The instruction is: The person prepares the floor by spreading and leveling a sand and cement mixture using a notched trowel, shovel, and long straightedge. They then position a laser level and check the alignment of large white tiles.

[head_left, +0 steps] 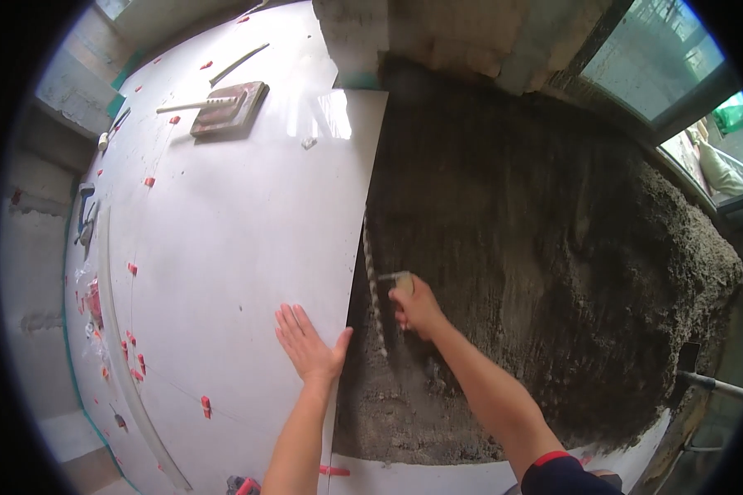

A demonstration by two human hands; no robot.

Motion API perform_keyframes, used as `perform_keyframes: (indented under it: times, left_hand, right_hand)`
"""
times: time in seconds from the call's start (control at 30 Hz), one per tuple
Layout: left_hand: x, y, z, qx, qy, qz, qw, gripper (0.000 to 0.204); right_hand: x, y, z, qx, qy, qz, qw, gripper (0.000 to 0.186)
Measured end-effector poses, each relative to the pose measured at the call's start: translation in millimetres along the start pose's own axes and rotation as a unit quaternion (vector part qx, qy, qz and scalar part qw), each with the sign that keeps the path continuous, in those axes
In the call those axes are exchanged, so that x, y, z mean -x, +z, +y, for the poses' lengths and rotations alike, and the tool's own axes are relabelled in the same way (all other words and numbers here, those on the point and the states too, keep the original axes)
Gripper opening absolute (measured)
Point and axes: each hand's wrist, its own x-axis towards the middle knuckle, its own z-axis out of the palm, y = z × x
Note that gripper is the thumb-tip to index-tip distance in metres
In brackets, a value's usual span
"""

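Note:
Flat on the large white tile (248, 223), near its right edge, lies my left hand (309, 351), fingers stretched out. Just right of that edge my right hand (417, 309) grips a small, blurred tool with a pale yellowish handle (404, 282). Beside it a narrow, mottled pale strip (370, 272) runs over the dark mortar bed (504, 247), alongside the tile edge. The tool's working end is too blurred to make out.
A square float (227, 124) with a long handle rests on the tiles. Red clips (206, 406), a long straightedge (140, 388) and hand tools (85, 214) lie leftward. Heaped mortar (689, 247), a pipe (718, 384) and windows (652, 66) stand right.

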Motion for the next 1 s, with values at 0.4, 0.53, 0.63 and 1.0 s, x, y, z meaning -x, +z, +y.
perform_keyframes:
  times: [0.4,0.53,0.63,1.0]
  left_hand:
    - [-10,-17,3,0.027,0.006,-0.017,0.999,0.096]
    - [-10,-16,1,0.03,-0.006,-0.034,0.999,0.1]
    - [-9,-10,5,0.033,0.001,-0.024,0.999,0.1]
    - [-2,16,-9,0.044,0.004,0.03,0.999,0.058]
  right_hand:
    - [-162,-28,-171,0.035,-0.038,0.038,0.998,0.013]
    - [-193,-22,-213,-0.018,-0.022,0.057,0.998,0.013]
    - [-208,-40,-188,-0.115,0.008,0.037,0.993,0.015]
    - [11,6,-4,-0.367,0.22,-0.093,0.899,0.018]
